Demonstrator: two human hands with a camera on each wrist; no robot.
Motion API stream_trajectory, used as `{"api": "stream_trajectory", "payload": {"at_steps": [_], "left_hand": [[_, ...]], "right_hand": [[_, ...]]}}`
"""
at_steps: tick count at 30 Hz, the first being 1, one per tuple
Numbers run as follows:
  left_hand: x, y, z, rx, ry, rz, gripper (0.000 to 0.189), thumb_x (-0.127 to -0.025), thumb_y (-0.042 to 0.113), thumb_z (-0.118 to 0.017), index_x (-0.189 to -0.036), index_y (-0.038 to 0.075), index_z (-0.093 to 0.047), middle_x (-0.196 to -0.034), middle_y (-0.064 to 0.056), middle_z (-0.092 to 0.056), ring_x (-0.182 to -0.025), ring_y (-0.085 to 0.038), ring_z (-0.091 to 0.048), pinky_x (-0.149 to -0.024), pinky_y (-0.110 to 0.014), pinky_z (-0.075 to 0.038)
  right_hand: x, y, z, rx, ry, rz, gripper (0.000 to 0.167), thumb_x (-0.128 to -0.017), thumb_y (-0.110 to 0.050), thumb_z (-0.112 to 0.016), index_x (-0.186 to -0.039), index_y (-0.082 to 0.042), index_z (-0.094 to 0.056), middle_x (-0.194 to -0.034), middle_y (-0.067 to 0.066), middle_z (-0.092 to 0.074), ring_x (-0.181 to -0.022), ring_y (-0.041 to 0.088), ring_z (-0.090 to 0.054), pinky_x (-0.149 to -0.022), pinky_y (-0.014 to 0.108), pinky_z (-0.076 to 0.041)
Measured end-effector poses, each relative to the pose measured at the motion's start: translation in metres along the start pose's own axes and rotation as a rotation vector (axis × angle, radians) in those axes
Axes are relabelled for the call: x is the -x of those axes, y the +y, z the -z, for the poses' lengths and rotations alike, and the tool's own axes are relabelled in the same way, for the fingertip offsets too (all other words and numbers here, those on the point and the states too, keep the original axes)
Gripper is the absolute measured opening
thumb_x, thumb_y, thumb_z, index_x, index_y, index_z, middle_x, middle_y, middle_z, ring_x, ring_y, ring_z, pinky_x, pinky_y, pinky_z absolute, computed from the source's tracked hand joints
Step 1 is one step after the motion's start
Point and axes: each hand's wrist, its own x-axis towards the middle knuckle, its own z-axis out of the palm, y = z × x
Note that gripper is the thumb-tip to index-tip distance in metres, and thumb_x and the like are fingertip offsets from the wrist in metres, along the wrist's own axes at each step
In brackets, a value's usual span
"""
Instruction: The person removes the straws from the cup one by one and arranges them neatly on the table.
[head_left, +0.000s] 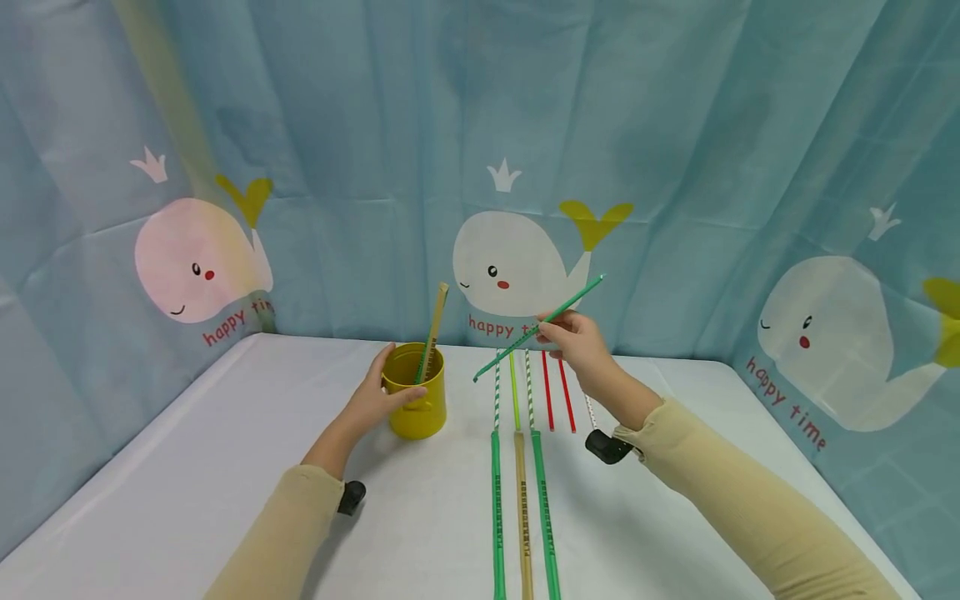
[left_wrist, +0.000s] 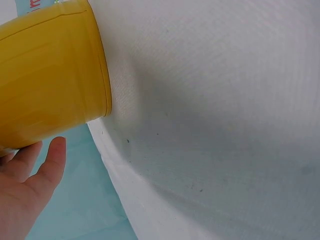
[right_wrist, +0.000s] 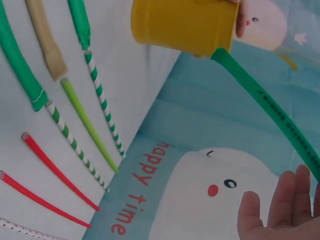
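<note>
My left hand [head_left: 375, 396] grips a small yellow bucket [head_left: 427, 417], thumb across the near side at the rim and fingers round its left side. The bucket stands upright on the white table. Inside it lean a tan-wrapped straw [head_left: 438, 321] and a green-wrapped one, their lower ends hidden by the wall. To the right, my right hand [head_left: 581, 346] pinches a green-wrapped straw [head_left: 570, 302] between thumb and fingers, raised above the table. That straw slants, its lower left end toward the bucket; in the right wrist view its printed wrapper [right_wrist: 272, 105] overlaps the bucket's rim.
In the back row lie two green-striped straws [head_left: 530, 400], a lime straw [head_left: 514, 392], two red straws [head_left: 547, 392] and a dotted white straw [head_left: 590, 408]. Nearer lie two green-wrapped straws [head_left: 497, 508] and a tan-wrapped one [head_left: 523, 500]. A blue whale-print curtain [head_left: 337, 250] hangs behind.
</note>
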Motion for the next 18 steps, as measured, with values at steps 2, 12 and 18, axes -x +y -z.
{"api": "stream_trajectory", "payload": {"at_steps": [2,12,18], "left_hand": [[0.001,0.000,0.000,0.002,-0.002,0.002,0.103,-0.089,0.045,-0.068,-0.157,0.016,0.004,-0.160,-0.020,-0.009,-0.143,-0.043,-0.014,-0.112,-0.062,-0.016],[0.000,0.000,0.000,0.010,-0.005,0.001,0.103,-0.089,0.045,-0.068,-0.157,0.016,0.004,-0.160,-0.020,-0.008,-0.143,-0.043,-0.015,-0.112,-0.062,-0.017],[-0.001,-0.002,0.000,0.012,-0.004,0.006,0.104,-0.088,0.048,-0.069,-0.157,0.016,0.002,-0.160,-0.020,-0.010,-0.143,-0.042,-0.016,-0.112,-0.061,-0.018]], "right_hand": [[0.002,0.002,0.003,0.006,-0.002,-0.008,0.029,-0.100,-0.013,-0.053,-0.122,0.005,-0.055,-0.111,0.007,-0.062,-0.102,0.022,-0.058,-0.087,0.036,-0.046],[0.011,0.011,0.015,0.064,-0.057,0.036,0.021,-0.098,-0.016,-0.060,-0.103,0.005,-0.060,-0.082,-0.002,-0.066,-0.083,0.013,-0.064,-0.091,0.040,-0.046],[0.017,0.014,0.018,0.056,-0.047,0.043,0.021,-0.097,-0.014,-0.058,-0.103,0.006,-0.059,-0.086,0.001,-0.068,-0.079,0.015,-0.062,-0.082,0.035,-0.050]]}}
